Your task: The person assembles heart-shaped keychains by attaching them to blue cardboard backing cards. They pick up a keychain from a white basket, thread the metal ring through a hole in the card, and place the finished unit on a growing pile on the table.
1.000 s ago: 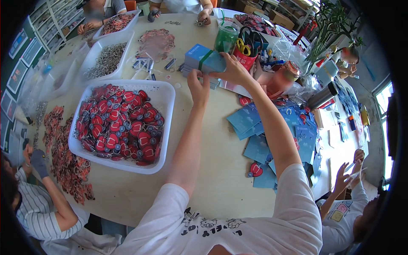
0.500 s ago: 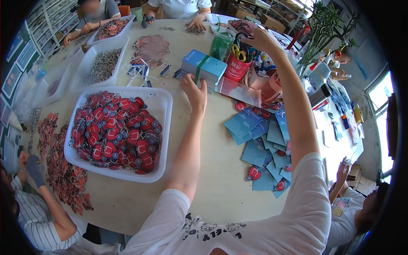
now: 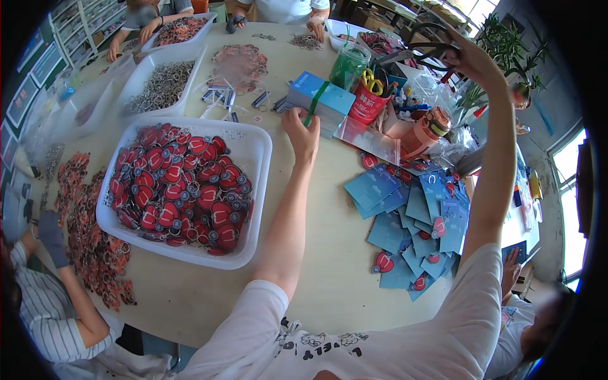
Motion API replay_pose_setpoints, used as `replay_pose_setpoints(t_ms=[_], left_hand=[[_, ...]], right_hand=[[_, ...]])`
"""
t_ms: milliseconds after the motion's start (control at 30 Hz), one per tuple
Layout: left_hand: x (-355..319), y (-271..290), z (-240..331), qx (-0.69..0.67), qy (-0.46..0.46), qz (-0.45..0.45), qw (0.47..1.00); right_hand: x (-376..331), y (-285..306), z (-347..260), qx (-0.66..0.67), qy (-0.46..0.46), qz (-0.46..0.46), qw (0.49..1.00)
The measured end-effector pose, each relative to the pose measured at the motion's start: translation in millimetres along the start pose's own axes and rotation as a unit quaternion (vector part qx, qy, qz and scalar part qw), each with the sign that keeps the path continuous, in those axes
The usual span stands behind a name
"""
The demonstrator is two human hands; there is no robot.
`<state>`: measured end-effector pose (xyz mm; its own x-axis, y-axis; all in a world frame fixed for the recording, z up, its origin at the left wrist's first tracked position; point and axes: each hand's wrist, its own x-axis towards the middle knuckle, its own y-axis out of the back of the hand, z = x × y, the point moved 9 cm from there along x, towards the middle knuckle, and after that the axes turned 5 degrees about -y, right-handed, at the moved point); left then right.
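Gripping black scissors (image 3: 415, 54) by their handles, the right hand (image 3: 470, 62) is raised beyond the red cup (image 3: 367, 105), fingers curled in. At the near side of the blue card stack (image 3: 334, 98), which lies on the table (image 3: 335, 253) just left of that cup (a green band (image 3: 318, 102) runs round it), the left hand (image 3: 301, 135) rests its partly bent fingers; whether they pinch anything, I cannot tell.
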<state>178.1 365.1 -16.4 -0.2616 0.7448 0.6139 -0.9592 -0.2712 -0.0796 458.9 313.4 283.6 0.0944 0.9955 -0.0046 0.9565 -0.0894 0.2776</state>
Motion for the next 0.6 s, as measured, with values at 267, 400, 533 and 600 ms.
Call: replay_pose_setpoints(t_ms=[267,400,533,600], left_hand=[[3,4,-11,-0.047,0.037,0.022,0.998],[5,6,-17,-0.028,0.040,0.020,0.999],[5,5,-17,-0.020,0.042,0.029,0.998],[3,8,-13,0.009,0.028,0.030,0.999]], right_hand=[[-52,-53,77,-0.243,0.156,0.036,0.957],[-62,-104,127,0.190,0.131,-0.114,0.966],[-70,-127,147,0.369,0.052,-0.162,0.914],[-72,-124,150,0.370,0.038,-0.164,0.914]])
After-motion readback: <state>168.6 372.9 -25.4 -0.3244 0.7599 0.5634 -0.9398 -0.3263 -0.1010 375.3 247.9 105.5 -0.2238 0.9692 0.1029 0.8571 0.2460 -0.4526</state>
